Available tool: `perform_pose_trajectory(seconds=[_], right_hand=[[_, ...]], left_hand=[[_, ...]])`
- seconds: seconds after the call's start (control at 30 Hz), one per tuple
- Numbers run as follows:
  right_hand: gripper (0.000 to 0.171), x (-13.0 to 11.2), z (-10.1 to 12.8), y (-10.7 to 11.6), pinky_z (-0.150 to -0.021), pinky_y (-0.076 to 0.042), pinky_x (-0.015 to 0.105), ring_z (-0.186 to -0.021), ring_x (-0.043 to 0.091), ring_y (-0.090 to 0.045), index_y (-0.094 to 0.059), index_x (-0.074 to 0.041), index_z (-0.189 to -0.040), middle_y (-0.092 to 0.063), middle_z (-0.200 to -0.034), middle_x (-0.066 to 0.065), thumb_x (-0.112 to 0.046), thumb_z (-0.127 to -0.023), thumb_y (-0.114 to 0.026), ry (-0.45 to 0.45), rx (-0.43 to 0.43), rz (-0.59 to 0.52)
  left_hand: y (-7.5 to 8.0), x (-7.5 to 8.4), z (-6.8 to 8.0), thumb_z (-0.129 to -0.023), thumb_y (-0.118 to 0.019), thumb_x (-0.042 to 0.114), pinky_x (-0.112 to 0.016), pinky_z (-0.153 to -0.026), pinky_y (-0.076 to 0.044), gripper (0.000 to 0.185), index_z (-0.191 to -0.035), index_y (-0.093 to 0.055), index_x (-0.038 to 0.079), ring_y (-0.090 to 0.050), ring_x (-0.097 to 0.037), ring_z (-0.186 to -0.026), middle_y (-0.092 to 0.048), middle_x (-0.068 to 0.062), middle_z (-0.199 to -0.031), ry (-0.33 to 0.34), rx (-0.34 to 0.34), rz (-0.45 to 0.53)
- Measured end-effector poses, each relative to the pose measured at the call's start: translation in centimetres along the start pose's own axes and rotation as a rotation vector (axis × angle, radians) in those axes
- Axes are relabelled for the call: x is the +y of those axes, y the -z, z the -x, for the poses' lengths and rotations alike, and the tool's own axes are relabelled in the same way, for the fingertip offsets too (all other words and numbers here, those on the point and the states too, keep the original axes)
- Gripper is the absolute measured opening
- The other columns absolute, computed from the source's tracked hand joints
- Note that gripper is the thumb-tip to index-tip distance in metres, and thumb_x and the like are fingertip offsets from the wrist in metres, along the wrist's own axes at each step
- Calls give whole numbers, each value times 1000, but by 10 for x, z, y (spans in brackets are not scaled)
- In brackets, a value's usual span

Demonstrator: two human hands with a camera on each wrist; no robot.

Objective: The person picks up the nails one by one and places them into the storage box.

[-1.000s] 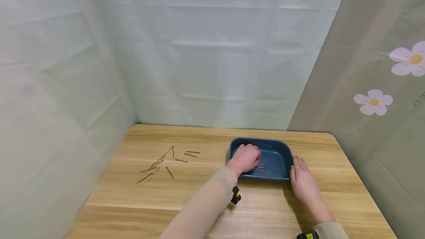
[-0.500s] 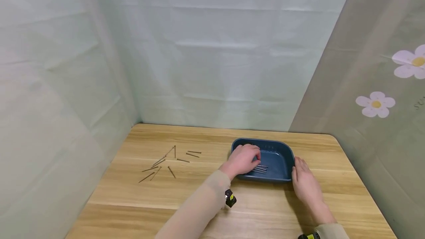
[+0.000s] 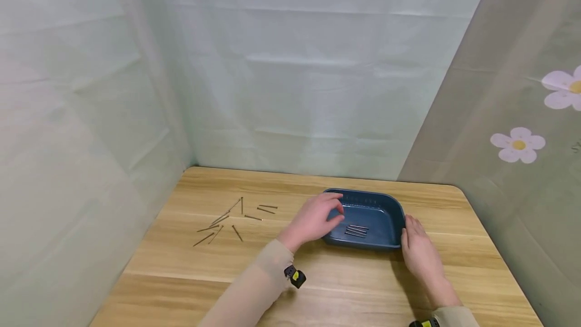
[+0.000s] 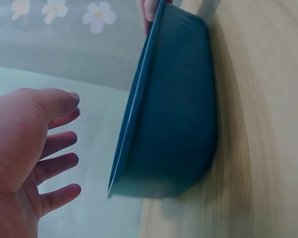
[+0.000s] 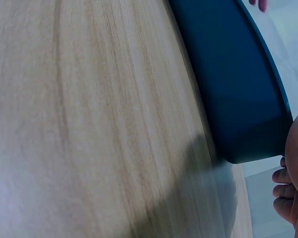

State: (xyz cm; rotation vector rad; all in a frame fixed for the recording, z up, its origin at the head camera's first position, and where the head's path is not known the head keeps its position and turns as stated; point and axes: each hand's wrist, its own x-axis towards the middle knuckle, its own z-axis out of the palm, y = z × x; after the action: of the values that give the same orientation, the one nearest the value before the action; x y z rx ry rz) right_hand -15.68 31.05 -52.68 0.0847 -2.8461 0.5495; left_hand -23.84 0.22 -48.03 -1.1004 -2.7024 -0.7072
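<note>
A dark blue tray point(image 3: 390, 205) sits on the wooden table point(image 3: 317, 276), with three thin nails point(image 3: 356, 230) lying on its floor. My left hand point(image 3: 316, 218) hovers over the tray's left rim, fingers relaxed and spread, holding nothing; the left wrist view shows the hand point(image 4: 27, 148) beside the tray wall point(image 4: 174, 114). My right hand point(image 3: 419, 251) rests flat on the table against the tray's right side, and its fingers point(image 5: 288, 193) lie by the tray wall point(image 5: 238, 79). Several loose nails point(image 3: 231, 218) lie scattered on the table to the left.
Pale cloth walls close in the table at the back and left. A flowered curtain point(image 3: 517, 143) hangs at the right. The table's front part is bare wood.
My left hand has drawn back out of the tray to the left and opened, leaving the nails on the tray floor. The right hand has stayed by the tray.
</note>
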Motion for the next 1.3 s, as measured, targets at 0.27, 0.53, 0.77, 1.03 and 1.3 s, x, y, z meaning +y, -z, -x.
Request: perform_pose_trajectory(seconds=[0.27,0.53,0.77,1.03,1.3], right_hand=[[49,-1,-1,1,-117,-36,67,-144,57,-43,-43,20,-149,-45,-154,40,-11,-112,-47,-4,-17,-1],[49,1,-1,-4,-117,-36,67,-144,57,-43,-45,20,-149,-46,-153,39,-11,-111,-48,1,5,-5],[48,0,0,-6,-116,-36,67,-144,58,-42,-46,20,-147,-48,-152,39,-10,-111,-48,10,14,-10],[47,-4,1,-5,-117,-36,67,-145,59,-40,-47,20,-147,-48,-152,39,-10,-111,-49,23,19,-13],[47,-6,3,-2,-117,-35,67,-145,59,-39,-46,22,-146,-48,-152,40,-8,-111,-48,28,21,-13]], left_hand=[[18,-18,31,-102,-75,27,-53,-117,-44,8,-104,-72,19,-55,-31,-144,-60,-10,-155,78,41,64],[32,-35,59,-101,-77,23,-56,-118,-42,8,-103,-71,18,-57,-35,-141,-61,-13,-152,128,99,89],[46,-60,96,-97,-80,21,-67,-109,-45,10,-99,-71,18,-60,-37,-137,-63,-14,-149,189,178,19],[72,-94,147,-94,-82,14,-70,-106,-45,11,-99,-73,12,-61,-45,-133,-65,-21,-144,247,242,-25],[85,-128,196,-92,-83,6,-65,-106,-48,14,-95,-70,10,-61,-49,-130,-65,-29,-139,291,260,-59]])
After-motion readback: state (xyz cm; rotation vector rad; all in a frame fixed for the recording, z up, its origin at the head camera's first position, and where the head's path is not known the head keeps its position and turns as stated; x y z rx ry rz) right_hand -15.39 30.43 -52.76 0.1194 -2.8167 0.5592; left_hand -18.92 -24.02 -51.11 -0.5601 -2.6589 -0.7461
